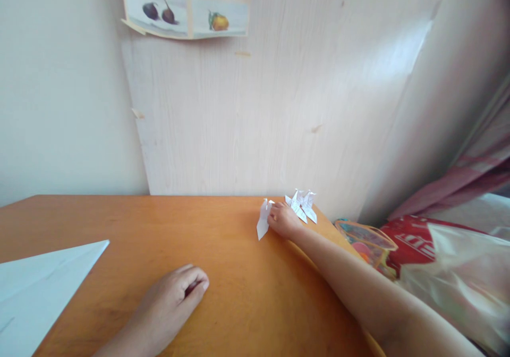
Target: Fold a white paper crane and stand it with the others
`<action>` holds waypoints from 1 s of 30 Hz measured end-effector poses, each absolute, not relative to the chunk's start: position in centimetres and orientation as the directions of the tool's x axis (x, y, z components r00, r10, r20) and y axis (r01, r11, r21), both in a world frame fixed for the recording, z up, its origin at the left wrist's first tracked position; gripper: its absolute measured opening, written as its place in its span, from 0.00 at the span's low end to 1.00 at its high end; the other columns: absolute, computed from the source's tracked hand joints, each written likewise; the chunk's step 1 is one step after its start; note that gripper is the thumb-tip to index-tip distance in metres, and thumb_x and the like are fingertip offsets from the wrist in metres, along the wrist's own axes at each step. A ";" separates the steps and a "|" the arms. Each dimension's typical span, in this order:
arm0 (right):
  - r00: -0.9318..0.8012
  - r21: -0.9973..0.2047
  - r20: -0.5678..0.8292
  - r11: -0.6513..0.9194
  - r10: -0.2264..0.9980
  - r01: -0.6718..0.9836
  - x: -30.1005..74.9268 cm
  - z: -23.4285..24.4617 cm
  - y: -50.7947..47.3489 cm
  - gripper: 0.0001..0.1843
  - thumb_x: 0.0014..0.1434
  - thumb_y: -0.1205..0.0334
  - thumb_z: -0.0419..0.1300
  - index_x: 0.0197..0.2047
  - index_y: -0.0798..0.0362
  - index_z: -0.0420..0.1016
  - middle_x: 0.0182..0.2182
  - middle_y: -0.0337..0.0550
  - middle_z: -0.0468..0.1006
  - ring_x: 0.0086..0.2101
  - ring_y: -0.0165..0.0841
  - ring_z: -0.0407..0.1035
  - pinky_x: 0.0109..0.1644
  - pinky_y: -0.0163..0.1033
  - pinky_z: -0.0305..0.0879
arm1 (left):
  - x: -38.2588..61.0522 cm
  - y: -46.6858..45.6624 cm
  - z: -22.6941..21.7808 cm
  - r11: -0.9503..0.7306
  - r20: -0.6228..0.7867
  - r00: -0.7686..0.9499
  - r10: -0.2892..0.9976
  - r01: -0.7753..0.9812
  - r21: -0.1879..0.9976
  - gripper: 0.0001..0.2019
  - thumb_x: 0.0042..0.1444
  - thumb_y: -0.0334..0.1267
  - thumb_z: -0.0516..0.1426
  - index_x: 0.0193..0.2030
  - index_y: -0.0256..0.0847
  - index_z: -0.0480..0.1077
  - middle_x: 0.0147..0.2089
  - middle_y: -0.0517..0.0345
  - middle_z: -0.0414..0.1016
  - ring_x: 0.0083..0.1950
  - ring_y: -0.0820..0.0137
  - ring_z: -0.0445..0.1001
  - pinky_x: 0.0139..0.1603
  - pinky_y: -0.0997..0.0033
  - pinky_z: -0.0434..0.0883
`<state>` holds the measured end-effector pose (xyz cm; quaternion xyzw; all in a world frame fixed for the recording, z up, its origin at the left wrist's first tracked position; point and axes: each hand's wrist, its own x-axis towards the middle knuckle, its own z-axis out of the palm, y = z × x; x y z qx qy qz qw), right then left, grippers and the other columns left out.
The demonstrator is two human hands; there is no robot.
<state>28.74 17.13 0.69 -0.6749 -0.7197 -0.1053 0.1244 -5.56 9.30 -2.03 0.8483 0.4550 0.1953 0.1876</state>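
Observation:
My right hand (282,220) reaches to the far right of the orange table (167,224) and pinches a small folded white paper figure (263,220) that stands on the tabletop. Just behind that hand lie other folded white paper figures (303,204), close to the wall. My left hand (175,293) rests on the table near the front, fingers curled under, with nothing visible in it. A large white paper sheet (35,288) lies at the table's left front.
A pale wooden panel (258,107) rises behind the table, with a fruit picture sheet (185,3) stuck near its top. Off the table's right edge sit a colourful bag (364,243) and a clear plastic bag (458,277) over red packaging.

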 end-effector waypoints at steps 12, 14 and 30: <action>-0.157 0.005 0.288 0.162 0.945 0.987 25.2 -0.1 12.0 0.20 0.70 0.49 0.49 0.46 0.50 0.78 0.46 0.48 0.79 0.48 0.39 0.70 0.51 0.40 0.60 | -5.6 9.3 -1.9 -0.519 0.164 0.513 0.843 0.692 0.502 0.16 0.68 0.46 0.48 0.33 0.43 0.68 0.33 0.61 0.72 0.36 0.68 0.72 0.38 0.70 0.63; -0.167 0.019 0.255 0.168 0.953 0.986 24.9 -0.1 11.9 0.22 0.69 0.47 0.49 0.43 0.51 0.79 0.44 0.50 0.81 0.46 0.42 0.72 0.50 0.42 0.60 | -5.6 9.3 -1.9 -0.519 0.160 0.516 0.842 0.691 0.503 0.16 0.68 0.47 0.48 0.33 0.43 0.68 0.33 0.61 0.72 0.36 0.68 0.72 0.38 0.70 0.64; -0.031 0.004 0.222 0.031 0.974 1.000 30.8 -0.3 14.3 0.24 0.70 0.47 0.46 0.47 0.50 0.80 0.50 0.52 0.81 0.56 0.47 0.68 0.66 0.54 0.44 | -5.8 9.8 -2.8 -0.515 0.149 0.518 0.842 0.693 0.504 0.17 0.69 0.50 0.46 0.34 0.44 0.67 0.33 0.61 0.72 0.36 0.68 0.72 0.39 0.70 0.65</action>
